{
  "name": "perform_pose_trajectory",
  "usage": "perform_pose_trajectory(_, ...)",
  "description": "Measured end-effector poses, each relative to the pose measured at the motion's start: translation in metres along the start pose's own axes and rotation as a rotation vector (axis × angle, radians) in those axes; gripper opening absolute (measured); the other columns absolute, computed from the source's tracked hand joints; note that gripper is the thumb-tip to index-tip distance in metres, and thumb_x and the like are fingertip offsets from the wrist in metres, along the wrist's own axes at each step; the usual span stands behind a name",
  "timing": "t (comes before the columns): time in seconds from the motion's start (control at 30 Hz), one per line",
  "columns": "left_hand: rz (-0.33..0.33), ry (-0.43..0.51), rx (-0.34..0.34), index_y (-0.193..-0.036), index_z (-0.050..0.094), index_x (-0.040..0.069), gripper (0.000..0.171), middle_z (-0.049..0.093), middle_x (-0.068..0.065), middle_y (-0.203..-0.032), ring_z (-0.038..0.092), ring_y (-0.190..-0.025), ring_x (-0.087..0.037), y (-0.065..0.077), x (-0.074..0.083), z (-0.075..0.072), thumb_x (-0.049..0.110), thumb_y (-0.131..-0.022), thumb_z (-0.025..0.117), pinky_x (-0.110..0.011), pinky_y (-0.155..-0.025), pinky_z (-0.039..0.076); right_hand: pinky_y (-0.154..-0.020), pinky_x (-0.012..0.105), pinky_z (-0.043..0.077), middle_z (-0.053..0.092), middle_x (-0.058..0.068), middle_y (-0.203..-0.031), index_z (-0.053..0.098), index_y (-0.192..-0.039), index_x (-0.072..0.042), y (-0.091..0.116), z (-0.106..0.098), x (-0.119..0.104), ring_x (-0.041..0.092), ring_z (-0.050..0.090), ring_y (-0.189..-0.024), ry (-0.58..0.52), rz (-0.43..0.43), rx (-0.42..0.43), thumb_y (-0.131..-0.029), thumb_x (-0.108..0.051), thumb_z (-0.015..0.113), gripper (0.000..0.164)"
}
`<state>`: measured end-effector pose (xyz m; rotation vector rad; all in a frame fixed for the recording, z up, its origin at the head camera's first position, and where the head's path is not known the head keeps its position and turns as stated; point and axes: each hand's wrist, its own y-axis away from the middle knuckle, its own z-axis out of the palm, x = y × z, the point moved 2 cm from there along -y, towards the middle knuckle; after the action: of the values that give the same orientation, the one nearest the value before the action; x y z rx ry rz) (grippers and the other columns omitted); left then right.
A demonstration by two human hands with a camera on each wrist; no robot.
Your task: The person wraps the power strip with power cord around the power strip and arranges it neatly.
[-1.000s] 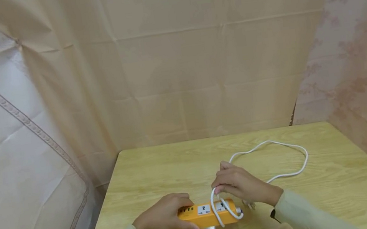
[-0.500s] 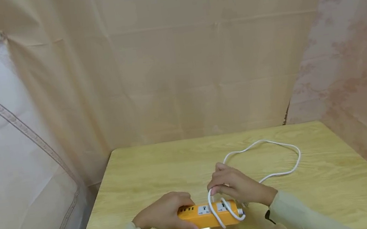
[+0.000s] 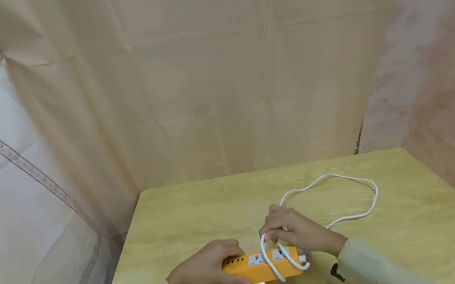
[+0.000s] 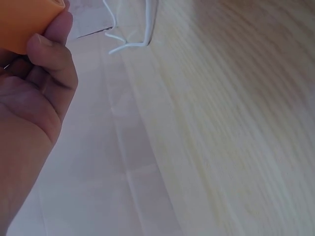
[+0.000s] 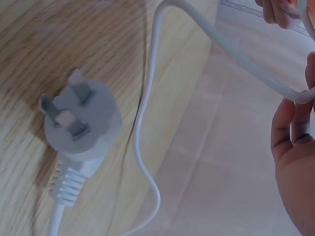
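Note:
An orange power strip [image 3: 248, 269] with white sockets and a row of small black slots is tilted near the table's front. My left hand [image 3: 209, 265] grips its left end, thumb along the near side; the left wrist view shows these fingers curled round the orange body [image 4: 24, 22]. A white cord [image 3: 273, 265] leaves the strip's right end and loops over its right part. Above the strip, my right hand [image 3: 302, 234] pinches this cord between thumb and fingers. In the right wrist view, a white three-pin plug [image 5: 83, 118] lies on the table, mostly hidden in the head view.
The rest of the cord [image 3: 351, 217] curves in a wide loop over the right side of the wooden table [image 3: 177, 216]. Beige curtains [image 3: 212, 91] hang behind the table, with patterned cloth [image 3: 453, 83] along the right.
The head view has shifted slightly. Both hands keep their hold on the strip and the cord; the strip is tilted a little more, and the loop over it has barely moved.

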<state>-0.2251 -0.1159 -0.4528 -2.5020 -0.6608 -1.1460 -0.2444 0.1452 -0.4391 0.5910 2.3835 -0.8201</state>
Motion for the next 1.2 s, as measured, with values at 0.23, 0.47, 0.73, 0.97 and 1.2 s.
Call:
perform_pose_trajectory(0.23,0.023,0.060,0.022,-0.110,0.073,0.026,0.024,0.052,0.012,-0.083,0.044,-0.069,0.000,0.003,0.000,0.001,0.036,-0.090,0.082,-0.017,-0.061,0.038,-0.065,0.023,0.040,0.065,-0.012,-0.084,0.077,-0.109,-0.024,0.004,-0.002,0.003,0.003,0.042,-0.076,-0.052,0.034,-0.009,-0.101,-0.013,0.064,0.019)
perform_pose_trajectory(0.47,0.075,0.080,0.048,-0.114,0.074,0.023,0.026,0.050,0.011,-0.082,0.043,-0.069,0.000,-0.001,0.000,-0.002,0.034,-0.091,0.081,-0.018,-0.061,0.037,-0.066,0.026,0.040,0.071,-0.011,-0.093,0.078,-0.110,-0.022,0.012,-0.006,0.011,0.006,0.042,-0.077,-0.047,0.043,0.027,-0.099,-0.010,0.065,0.021)
perform_pose_trajectory(0.73,0.048,0.089,0.142,-0.108,0.069,0.020,0.014,0.055,0.009,-0.086,0.047,-0.072,-0.002,-0.014,0.002,-0.004,0.028,-0.098,0.072,-0.020,-0.062,0.041,-0.072,0.028,0.046,0.066,-0.006,-0.094,0.076,-0.116,-0.014,0.010,-0.013,0.009,0.010,0.047,-0.082,-0.026,0.015,0.134,-0.089,-0.011,0.080,0.027)
perform_pose_trajectory(0.97,-0.001,0.092,0.262,-0.104,0.069,0.020,0.008,0.056,0.006,-0.086,0.051,-0.073,-0.006,-0.015,-0.006,-0.007,0.026,-0.099,0.071,-0.023,-0.064,0.046,-0.074,0.027,0.052,0.060,-0.004,-0.093,0.077,-0.112,-0.010,0.007,-0.011,0.013,0.009,0.053,-0.083,-0.004,0.149,0.213,-0.089,-0.002,0.077,0.024)
perform_pose_trajectory(1.2,0.001,0.138,0.237,-0.108,0.070,0.018,0.011,0.059,0.005,-0.088,0.052,-0.074,-0.006,-0.013,-0.007,-0.005,0.025,-0.100,0.070,-0.024,-0.063,0.048,-0.072,0.026,0.050,0.062,-0.007,-0.092,0.078,-0.109,-0.011,0.007,-0.016,0.015,0.008,0.050,-0.080,0.084,0.126,0.235,-0.084,-0.003,0.082,0.027)
